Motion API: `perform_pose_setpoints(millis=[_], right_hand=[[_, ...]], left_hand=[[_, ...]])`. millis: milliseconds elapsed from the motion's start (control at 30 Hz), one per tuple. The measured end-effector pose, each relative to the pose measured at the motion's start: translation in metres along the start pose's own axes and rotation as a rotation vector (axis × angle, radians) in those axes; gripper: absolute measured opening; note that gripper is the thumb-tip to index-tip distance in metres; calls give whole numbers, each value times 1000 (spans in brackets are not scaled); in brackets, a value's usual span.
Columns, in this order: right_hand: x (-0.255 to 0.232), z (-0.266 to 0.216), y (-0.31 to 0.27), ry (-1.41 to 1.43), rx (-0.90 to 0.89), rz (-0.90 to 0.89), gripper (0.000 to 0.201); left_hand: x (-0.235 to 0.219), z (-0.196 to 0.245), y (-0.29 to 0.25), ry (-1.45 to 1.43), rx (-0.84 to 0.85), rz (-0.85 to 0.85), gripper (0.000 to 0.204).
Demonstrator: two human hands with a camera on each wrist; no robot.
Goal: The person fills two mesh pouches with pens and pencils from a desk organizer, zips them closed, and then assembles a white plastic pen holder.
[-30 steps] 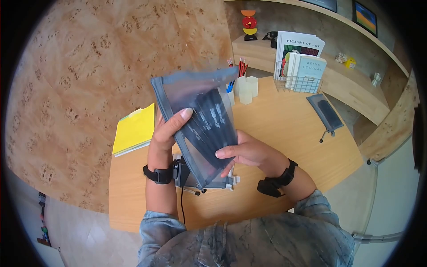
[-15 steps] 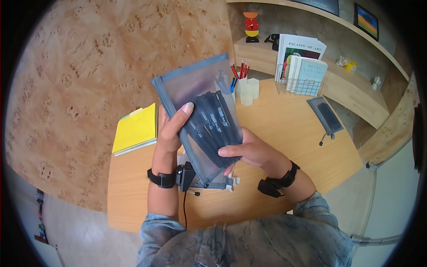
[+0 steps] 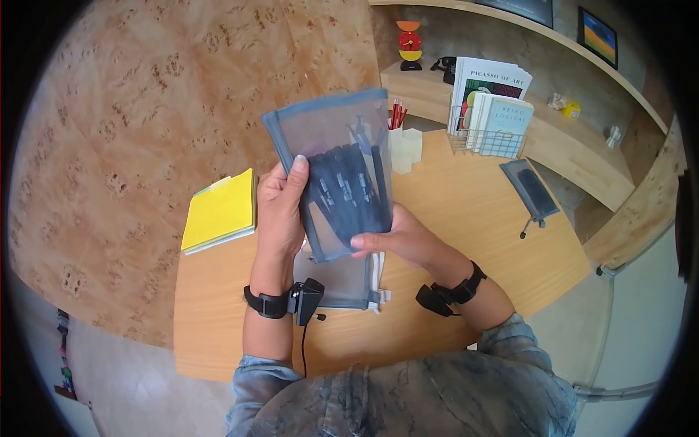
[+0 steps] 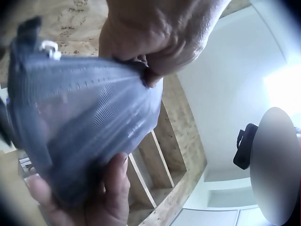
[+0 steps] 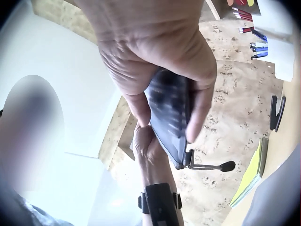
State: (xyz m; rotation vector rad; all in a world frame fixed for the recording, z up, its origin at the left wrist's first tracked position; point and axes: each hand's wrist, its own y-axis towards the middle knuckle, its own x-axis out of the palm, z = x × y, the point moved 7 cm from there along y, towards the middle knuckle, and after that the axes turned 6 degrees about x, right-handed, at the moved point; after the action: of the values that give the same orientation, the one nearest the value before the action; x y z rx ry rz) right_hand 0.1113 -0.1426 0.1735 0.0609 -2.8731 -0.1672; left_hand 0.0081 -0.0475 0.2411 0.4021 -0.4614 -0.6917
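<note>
A grey mesh zip pouch (image 3: 346, 182) with several dark, white-lettered items inside is held up above the desk, its top tilted away. My left hand (image 3: 280, 207) grips its left edge, thumb on the front. At the lower right corner my right hand (image 3: 400, 237) pinches it between thumb and fingers. In the left wrist view the pouch (image 4: 89, 113) spans both hands, with a white zip pull at one corner. The right wrist view shows the pouch (image 5: 168, 110) edge-on between thumb and fingers of my right hand (image 5: 155, 52), a dark cord pull hanging off its end.
Another mesh pouch (image 3: 335, 280) lies on the desk (image 3: 466, 218) below my hands. Yellow folders (image 3: 220, 209) are at the left. White holders (image 3: 406, 149) with red pencils and a wire basket (image 3: 488, 140) of books stand at the back. A small dark pouch (image 3: 531, 191) lies at the right.
The held pouch has turned more upright, and its lower end has moved up and away from the desk pouch. My left hand has moved slightly up with it. Both hands keep their hold.
</note>
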Motion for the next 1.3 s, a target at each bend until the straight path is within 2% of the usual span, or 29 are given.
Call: perform_pose_setpoints(millis=[67,200,333,433,533,633,767,867,1033,1133,1233,1300], right_hand=[[-4,6,5,-158,-64,-45,54],[-3,8,7,-15,-75,-37,54],[5,26,10,303,-82,1,55],[4,28,10,415,-104,23,55],[-1,25,12,460,-119,45,55],[-4,32,13,505,-106,33,56],[4,22,12,541,-116,-44,60],[4,20,10,480,-116,-35,63],[-2,14,6,390,-142,93,58],[-10,19,8,318,-117,145,52],[-17,22,8,270,-87,208,46],[-22,22,9,251,-61,241,44]], left_hand=[[3,2,1,53,12,-31,34],[24,13,-5,170,56,-120,29],[47,33,-6,821,250,-250,24],[45,29,-4,827,235,-174,22],[34,20,-7,936,130,-208,22],[34,21,-9,1094,236,-190,23],[35,18,-8,955,238,-190,19],[42,22,-8,892,201,-184,14],[29,3,-5,738,208,-172,9],[20,-9,-7,608,39,-140,8],[10,-25,-12,306,-124,-134,10],[8,-33,-21,430,-108,-184,10]])
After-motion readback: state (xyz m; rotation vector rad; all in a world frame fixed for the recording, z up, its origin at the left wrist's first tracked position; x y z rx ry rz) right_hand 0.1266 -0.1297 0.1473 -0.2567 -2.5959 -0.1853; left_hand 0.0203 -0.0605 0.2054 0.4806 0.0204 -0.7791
